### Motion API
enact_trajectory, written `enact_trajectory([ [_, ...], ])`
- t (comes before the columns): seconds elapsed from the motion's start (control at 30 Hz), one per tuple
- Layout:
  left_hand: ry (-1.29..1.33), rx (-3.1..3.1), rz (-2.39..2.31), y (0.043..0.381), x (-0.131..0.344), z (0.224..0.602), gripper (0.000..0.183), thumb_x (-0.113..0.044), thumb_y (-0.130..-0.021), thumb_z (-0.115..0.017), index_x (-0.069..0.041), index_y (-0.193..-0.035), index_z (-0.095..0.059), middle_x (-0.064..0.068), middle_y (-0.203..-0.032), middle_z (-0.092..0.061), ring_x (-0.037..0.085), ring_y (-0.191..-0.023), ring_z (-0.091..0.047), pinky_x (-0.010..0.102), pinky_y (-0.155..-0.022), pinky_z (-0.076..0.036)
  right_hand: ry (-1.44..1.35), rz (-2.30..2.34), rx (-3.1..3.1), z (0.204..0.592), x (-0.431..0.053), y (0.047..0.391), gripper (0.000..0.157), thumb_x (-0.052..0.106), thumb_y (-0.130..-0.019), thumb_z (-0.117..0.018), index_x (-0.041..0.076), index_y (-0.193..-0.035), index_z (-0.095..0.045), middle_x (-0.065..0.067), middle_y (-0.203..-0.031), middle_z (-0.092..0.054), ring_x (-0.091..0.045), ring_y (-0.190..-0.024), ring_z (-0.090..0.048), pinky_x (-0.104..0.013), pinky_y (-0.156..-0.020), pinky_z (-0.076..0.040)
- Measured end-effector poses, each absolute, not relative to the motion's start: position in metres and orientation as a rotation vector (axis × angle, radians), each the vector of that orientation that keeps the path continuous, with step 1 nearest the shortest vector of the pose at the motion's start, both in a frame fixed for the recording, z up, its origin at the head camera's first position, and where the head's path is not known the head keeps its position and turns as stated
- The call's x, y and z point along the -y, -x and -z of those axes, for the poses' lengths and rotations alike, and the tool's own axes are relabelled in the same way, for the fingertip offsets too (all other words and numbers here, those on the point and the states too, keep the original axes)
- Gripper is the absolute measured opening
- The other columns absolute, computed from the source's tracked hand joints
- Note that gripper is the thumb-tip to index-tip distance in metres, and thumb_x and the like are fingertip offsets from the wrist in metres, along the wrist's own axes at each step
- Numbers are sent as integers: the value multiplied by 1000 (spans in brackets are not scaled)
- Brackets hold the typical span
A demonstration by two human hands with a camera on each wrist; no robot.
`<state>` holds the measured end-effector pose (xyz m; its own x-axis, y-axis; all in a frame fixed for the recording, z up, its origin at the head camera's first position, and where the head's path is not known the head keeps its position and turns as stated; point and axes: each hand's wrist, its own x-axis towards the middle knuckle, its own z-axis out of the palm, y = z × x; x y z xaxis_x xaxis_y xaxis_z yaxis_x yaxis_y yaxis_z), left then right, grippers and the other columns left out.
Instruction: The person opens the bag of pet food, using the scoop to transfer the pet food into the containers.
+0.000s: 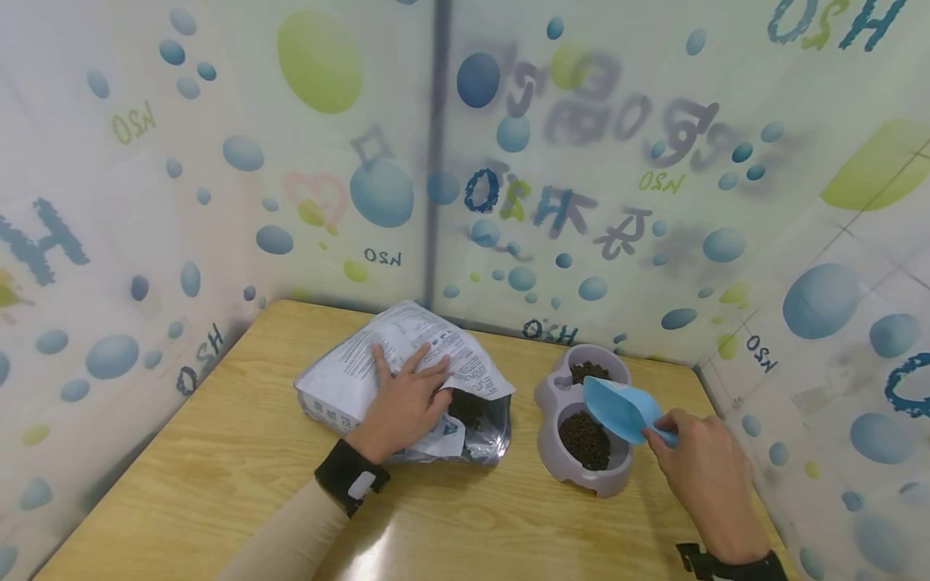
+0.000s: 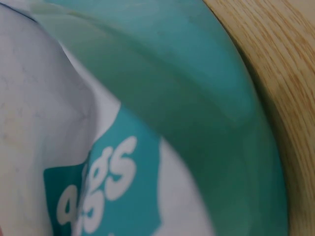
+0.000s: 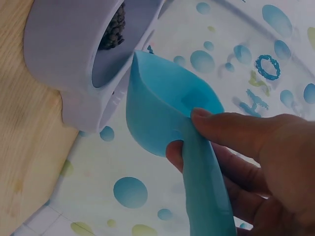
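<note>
My left hand (image 1: pixel 407 407) rests spread on top of a white and silver bag (image 1: pixel 349 355) that lies on its side, its mouth turned right with dark kibble (image 1: pixel 467 410) showing inside. In the left wrist view the bag's teal-printed side (image 2: pixel 197 98) fills most of the frame. My right hand (image 1: pixel 708 468) grips the handle of a light-blue scoop (image 1: pixel 617 411), thumb on top near the bowl of the scoop. The scoop hangs over the right side of a grey double pet bowl (image 1: pixel 546 448), and its inside looks bare. Brown kibble (image 1: pixel 584 441) lies in both bowl compartments.
A wooden table (image 1: pixel 196 452) carries everything. Patterned translucent panels (image 1: pixel 508 266) with bubble prints stand along its back and both sides, the right one close beside my right hand. Bare tabletop lies between the bag and the double bowl.
</note>
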<state>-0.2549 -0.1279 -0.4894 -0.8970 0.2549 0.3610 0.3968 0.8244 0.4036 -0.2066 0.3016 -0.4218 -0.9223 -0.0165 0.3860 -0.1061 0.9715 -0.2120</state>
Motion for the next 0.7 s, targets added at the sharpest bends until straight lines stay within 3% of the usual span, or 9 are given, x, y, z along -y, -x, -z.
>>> enact_trajectory([
  [0.13, 493, 2718, 687, 255, 128, 489, 52, -40, -116, -51, -9, -145, -81, 7, -169, -67, 41, -179, -37, 92, -130, 26, -62, -399, 2730, 426, -303, 208, 30, 22, -98, -96, -3, -108, -84, -19, -87, -81, -25, -68, -67, -35, -51, -46],
  [0.37, 490, 2712, 685, 255, 128, 490, 52, -39, -116, -51, -9, -146, -80, 8, -169, -67, 41, -178, -37, 92, -130, 26, 8, -511, 2783, 436, -304, 212, 37, 29, -108, -84, -6, -119, -78, -32, -107, -84, -24, -66, -70, -36, -54, -48],
  [0.6, 494, 2706, 695, 254, 128, 489, 52, -39, -116, -51, -8, -147, -80, 8, -169, -66, 42, -178, -38, 92, -130, 26, 114, -720, 2839, 446, -307, 218, 43, 36, -118, -69, -5, -130, -70, -27, -116, -85, -24, -78, -75, -33, -60, -51],
  [0.7, 495, 2711, 696, 254, 128, 489, 53, -39, -116, -51, -8, -148, -79, 8, -170, -66, 42, -178, -38, 91, -130, 27, 147, -818, 2836, 454, -311, 221, 45, 39, -122, -62, -4, -136, -66, -22, -116, -87, -32, -90, -80, -30, -63, -51],
])
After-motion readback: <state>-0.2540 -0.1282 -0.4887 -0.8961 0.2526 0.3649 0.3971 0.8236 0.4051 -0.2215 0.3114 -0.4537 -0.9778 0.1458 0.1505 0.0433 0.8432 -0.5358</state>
